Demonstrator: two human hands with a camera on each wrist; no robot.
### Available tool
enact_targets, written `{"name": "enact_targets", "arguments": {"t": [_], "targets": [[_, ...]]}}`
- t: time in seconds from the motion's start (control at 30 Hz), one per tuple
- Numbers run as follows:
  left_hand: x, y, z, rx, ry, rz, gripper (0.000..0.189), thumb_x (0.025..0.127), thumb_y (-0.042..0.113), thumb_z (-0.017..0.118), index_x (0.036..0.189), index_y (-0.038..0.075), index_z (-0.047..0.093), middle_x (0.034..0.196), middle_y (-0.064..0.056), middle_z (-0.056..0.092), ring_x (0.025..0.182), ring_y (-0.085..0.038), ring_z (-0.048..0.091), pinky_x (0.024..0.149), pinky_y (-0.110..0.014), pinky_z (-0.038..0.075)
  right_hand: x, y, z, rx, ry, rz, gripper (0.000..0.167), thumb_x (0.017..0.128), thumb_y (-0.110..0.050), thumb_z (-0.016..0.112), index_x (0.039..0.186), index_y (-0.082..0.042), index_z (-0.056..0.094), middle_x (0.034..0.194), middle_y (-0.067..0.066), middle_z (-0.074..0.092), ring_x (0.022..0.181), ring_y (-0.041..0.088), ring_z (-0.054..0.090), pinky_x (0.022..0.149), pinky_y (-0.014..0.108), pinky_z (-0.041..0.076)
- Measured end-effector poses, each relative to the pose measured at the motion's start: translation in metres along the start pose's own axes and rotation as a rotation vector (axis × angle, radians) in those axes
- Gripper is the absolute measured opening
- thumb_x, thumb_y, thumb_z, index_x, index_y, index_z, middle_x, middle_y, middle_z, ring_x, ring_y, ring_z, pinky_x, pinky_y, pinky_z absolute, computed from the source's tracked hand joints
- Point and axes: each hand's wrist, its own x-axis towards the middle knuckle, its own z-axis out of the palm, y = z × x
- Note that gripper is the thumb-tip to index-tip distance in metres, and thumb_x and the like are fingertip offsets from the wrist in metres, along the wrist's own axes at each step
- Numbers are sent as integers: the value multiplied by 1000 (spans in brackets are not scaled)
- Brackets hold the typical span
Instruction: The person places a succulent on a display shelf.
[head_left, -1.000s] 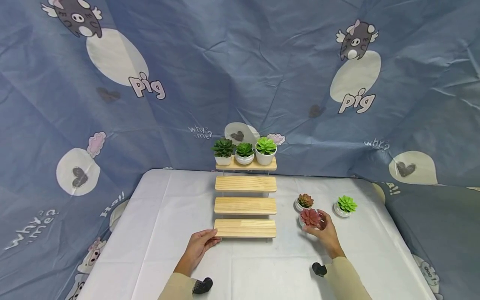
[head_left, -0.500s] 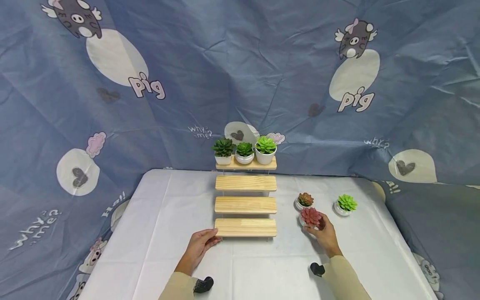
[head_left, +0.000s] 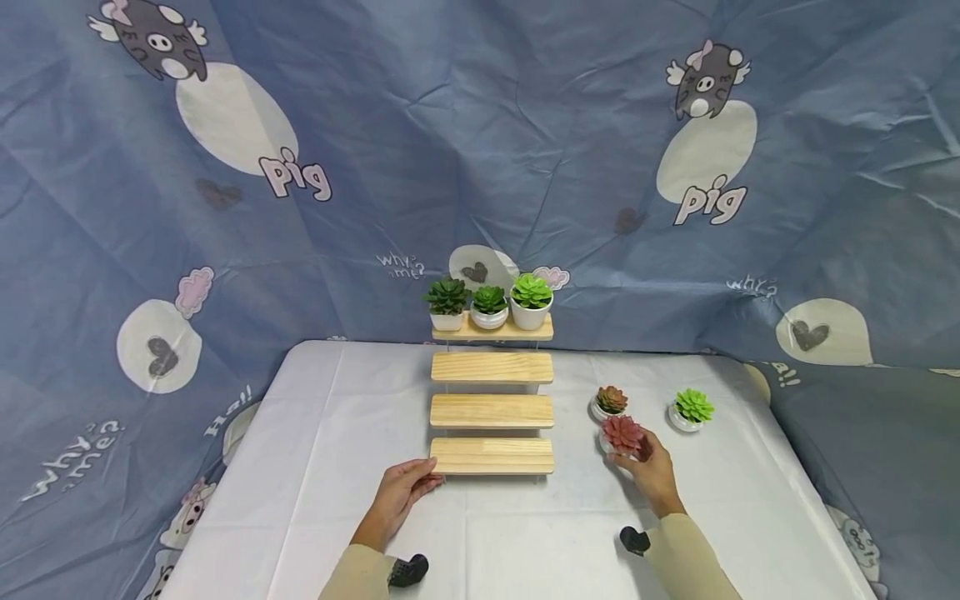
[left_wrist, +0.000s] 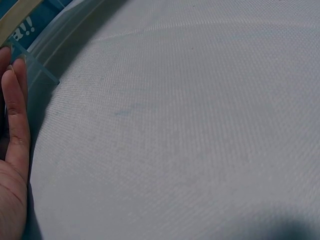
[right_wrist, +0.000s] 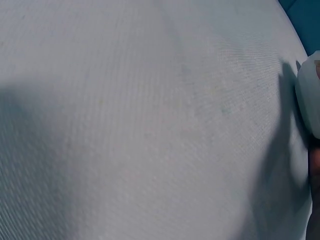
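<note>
My left hand (head_left: pixel 401 495) pinches the front left corner of the lowest wooden tier of a stepped display stand (head_left: pixel 491 457), thumb on top and fingers below. In the left wrist view, my fingers (left_wrist: pixel 16 107) lie beside the stand's clear side panel (left_wrist: pixel 37 65). With my right hand (head_left: pixel 649 472) I grip a potted red succulent (head_left: pixel 622 434) from its right side. Its white pot (right_wrist: pixel 311 97) shows at the edge of the right wrist view. Just behind it sits a potted brown succulent (head_left: pixel 611 400).
On the stand's top tier stand a dark green succulent (head_left: pixel 447 296), a small green succulent (head_left: pixel 490 300) and a bright green succulent (head_left: pixel 532 292) in white pots. Another bright green succulent (head_left: pixel 693 406) is farther right on the white tablecloth (head_left: pixel 360 400). A blue patterned curtain (head_left: pixel 480 167) hangs behind.
</note>
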Motion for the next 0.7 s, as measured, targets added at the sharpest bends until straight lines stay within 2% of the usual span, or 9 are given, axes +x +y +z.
{"name": "enact_targets", "arguments": {"t": [0.13,0.2,0.33,0.43,0.7], "targets": [[1,1,2,8,32,-30,19,90,13,69,99,-4,68,82,-6,71,79,-14,68,74,-21,57,0,-1,-2,38,-4,17,76,79,0,76,142,4,34,143,25,42,129,29,42,93,9,40],[2,1,1,10,35,-33,20,89,14,69,99,-3,68,82,-6,71,79,-14,68,74,-22,57,-1,-3,-3,59,4,14,76,79,-2,77,142,3,35,141,24,44,124,22,44,83,0,36],[2,0,2,0,28,-33,18,90,12,69,98,-4,68,81,-7,71,78,-15,69,73,-22,57,-4,-7,-5,89,28,0,75,80,-4,78,142,1,36,137,23,47,107,2,49,84,3,40],[1,1,2,-5,22,-35,16,90,10,68,97,-4,68,81,-7,71,78,-15,69,73,-22,57,-6,-13,-5,105,34,-24,73,80,-5,78,141,1,38,136,23,47,98,-7,49,84,4,43],[1,1,2,0,28,-26,17,91,10,67,98,-5,68,80,-7,70,77,-15,69,72,-21,57,-6,-45,-4,151,5,-119,69,80,-4,77,140,0,41,134,19,49,104,-2,51,87,7,44]]}}
